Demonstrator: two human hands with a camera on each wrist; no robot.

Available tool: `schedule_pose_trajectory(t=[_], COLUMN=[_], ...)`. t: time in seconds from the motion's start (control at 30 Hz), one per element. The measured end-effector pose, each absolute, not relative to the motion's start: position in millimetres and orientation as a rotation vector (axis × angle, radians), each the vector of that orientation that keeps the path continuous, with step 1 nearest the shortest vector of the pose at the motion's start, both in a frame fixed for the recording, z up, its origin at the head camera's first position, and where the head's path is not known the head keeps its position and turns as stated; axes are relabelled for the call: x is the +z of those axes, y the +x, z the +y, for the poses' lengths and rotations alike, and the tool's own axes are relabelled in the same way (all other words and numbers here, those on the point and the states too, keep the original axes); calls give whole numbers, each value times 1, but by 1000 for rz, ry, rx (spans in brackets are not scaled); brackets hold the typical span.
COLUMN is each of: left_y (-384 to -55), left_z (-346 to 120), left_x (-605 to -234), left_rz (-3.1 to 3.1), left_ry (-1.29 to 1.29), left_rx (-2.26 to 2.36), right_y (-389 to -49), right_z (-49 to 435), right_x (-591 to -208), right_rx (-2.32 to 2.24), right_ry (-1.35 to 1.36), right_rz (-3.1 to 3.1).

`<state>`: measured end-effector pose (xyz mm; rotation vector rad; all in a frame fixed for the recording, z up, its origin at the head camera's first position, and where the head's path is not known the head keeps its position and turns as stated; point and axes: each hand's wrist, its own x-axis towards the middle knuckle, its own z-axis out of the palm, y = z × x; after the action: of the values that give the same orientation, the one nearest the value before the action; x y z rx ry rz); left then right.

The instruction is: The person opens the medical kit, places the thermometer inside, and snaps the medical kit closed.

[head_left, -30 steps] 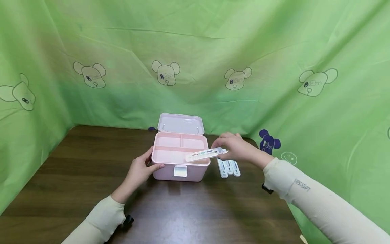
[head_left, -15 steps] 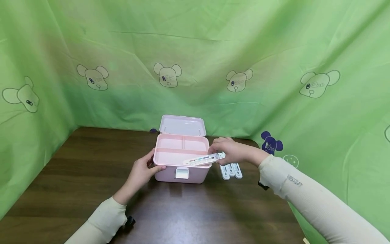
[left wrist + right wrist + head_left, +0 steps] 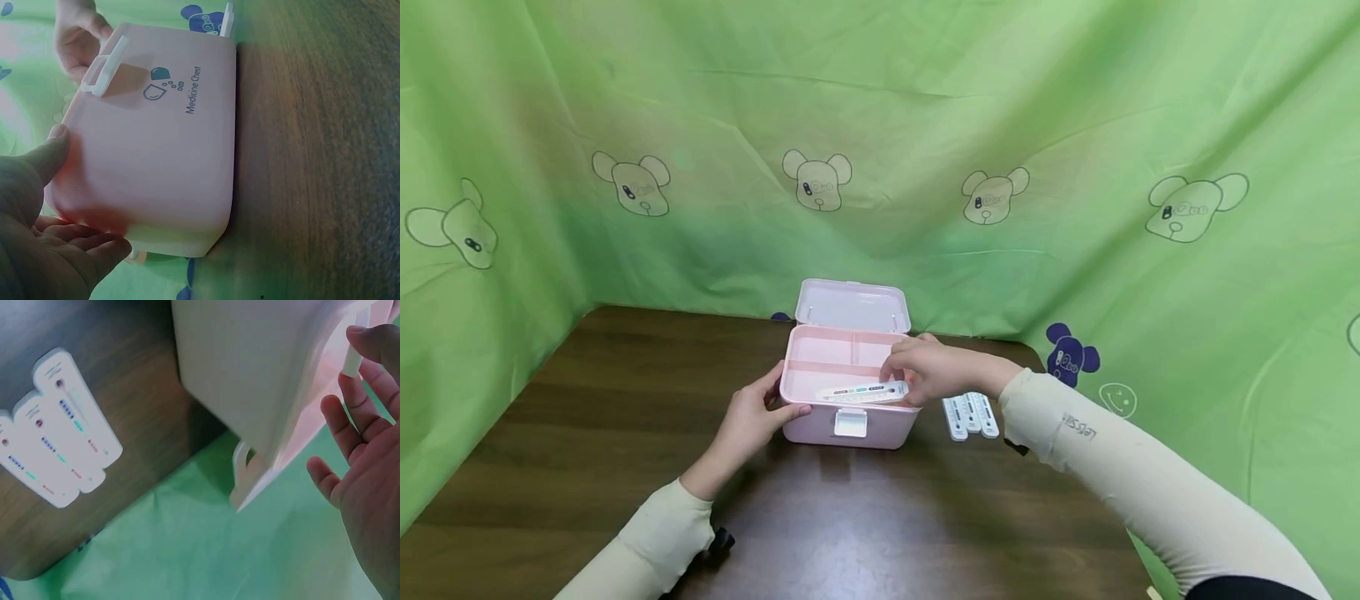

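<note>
A brown table (image 3: pixel 850 525) bears a pale pink box (image 3: pixel 810 429), its lid (image 3: pixel 853 307) raised, lettered "Medicine Chest" in front. The left hand (image 3: pixel 752 423) grips its front left corner; the right hand (image 3: pixel 931 369) pinches a slim white strip (image 3: pixel 865 392) with coloured marks, slightly tilted at the front compartment (image 3: pixel 807 382).

Right fingers (image 3: pixel 357 405) pinch; left fingers (image 3: pixel 100 249) and thumb (image 3: pixel 50 153) spread.

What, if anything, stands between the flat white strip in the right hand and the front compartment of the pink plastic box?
Nothing visible. The strip, pinched by the right hand, is at the open top of the front compartment. The pale plastic lid stands open at the back; the pink divider is behind the strip.
</note>
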<state>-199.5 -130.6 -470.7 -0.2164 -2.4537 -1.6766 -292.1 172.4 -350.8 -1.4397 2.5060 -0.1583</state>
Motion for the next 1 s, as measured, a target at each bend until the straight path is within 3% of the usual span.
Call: schedule_pose_trajectory(t=[0.4,1.0], left_y=[-200,-202], left_z=[-133,-133], left_x=[-470,-471], left_rz=[-2451,-2415], left_ry=[-217,-246], left_rx=[-1655,-1693], right_y=[-294,-298], right_z=[133,131], right_x=[-350,-368], right_rx=[-152,-117], right_ry=[-1495,-1486], right_rz=[2454,2494])
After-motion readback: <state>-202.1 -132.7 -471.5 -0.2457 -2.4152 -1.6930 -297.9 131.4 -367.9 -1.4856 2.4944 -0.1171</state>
